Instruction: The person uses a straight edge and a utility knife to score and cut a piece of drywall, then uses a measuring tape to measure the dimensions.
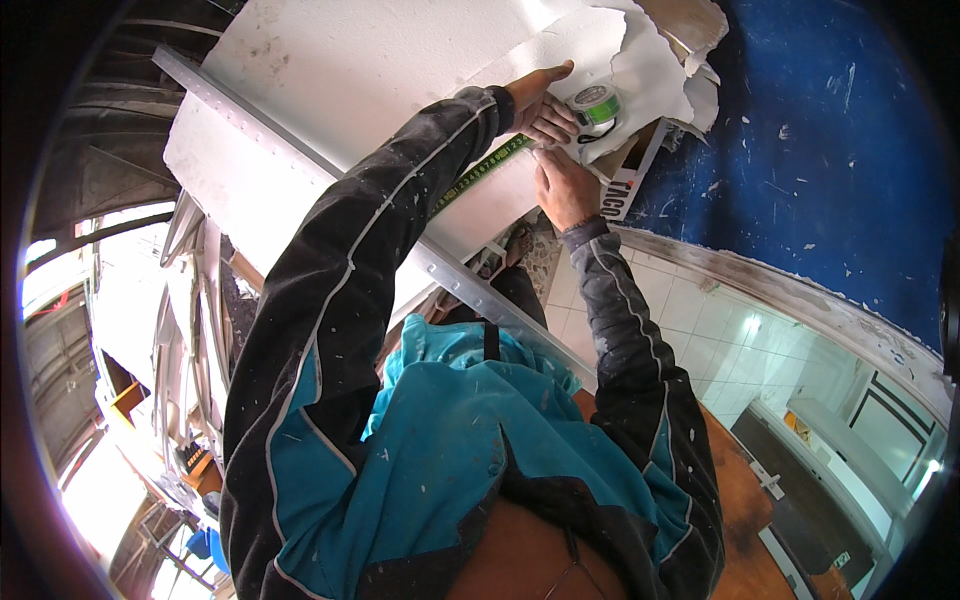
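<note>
A tape measure (596,104) with a green and pale case lies on a white board (330,70). Its dark green blade (478,172) stretches from near the case toward the lower left and passes behind my left forearm. My left hand (540,108) is open beside the case, thumb stretched out and fingers lying over the board by the blade. Closer to me, my right hand (568,186) is closed at the blade's edge, fingertips pressed together. Whatever those fingers may pinch is hidden.
A long pale metal channel (480,290) crosses the board's near side, under my left arm. Torn paper (650,75) curls at the board's far right, next to a scuffed blue panel (800,150). Below lies a tiled floor (690,310); scrap strips (195,320) stand at left.
</note>
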Demonstrator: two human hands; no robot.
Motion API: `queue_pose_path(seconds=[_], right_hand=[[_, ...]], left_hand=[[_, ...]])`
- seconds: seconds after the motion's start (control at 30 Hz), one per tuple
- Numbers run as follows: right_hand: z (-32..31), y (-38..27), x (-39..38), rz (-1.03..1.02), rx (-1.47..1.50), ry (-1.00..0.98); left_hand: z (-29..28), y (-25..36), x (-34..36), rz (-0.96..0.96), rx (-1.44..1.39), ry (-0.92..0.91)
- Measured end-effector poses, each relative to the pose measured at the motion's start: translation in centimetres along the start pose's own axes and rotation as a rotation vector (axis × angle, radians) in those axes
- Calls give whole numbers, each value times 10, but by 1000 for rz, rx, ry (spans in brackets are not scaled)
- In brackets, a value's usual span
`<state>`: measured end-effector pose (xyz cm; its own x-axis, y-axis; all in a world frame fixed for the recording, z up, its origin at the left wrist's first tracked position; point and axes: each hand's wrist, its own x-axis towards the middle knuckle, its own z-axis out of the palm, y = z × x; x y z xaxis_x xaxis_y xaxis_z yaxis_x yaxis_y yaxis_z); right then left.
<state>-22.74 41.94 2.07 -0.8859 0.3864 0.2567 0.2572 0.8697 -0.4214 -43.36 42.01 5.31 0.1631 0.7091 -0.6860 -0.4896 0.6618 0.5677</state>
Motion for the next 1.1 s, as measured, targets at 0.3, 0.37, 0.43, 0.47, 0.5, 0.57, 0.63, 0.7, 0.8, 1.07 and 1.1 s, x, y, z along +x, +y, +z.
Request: queue_pose_path(seconds=[0.3, 0.37, 0.43, 0.47, 0.5, 0.57, 0.63, 0.7, 0.8, 1.07, 1.1], right_hand=[[-3, -13, 10, 1, -159, -133], [-1, -12, 11, 24, -156, -148], [0, -11, 10, 47, -153, -163], [0, -12, 10, 44, -152, -170], [0, -12, 10, 41, -150, -178], [1, -11, 13, 42, -167, -199], [1, -10, 12, 48, -185, -220], [-1, -12, 14, 31, -185, -257], [-3, -13, 15, 38, -190, -292], [-6, -6, -9, 73, -138, -220], [-8, -6, -10, 83, -137, -223]], left_hand=[[3, -2, 1, -4, -5, 64], [5, -3, 1, 1, -6, 79], [6, -4, 1, 6, -7, 94], [6, -4, 1, 7, -14, 99], [6, -5, 1, 8, -22, 105], [6, -4, 1, 2, -35, 109], [8, -2, 2, -5, -45, 110], [4, 0, 2, -41, -80, 88], [2, -1, 4, -36, -100, 80], [0, -2, 4, -20, -75, 78], [-1, -2, 6, -22, -62, 59]])
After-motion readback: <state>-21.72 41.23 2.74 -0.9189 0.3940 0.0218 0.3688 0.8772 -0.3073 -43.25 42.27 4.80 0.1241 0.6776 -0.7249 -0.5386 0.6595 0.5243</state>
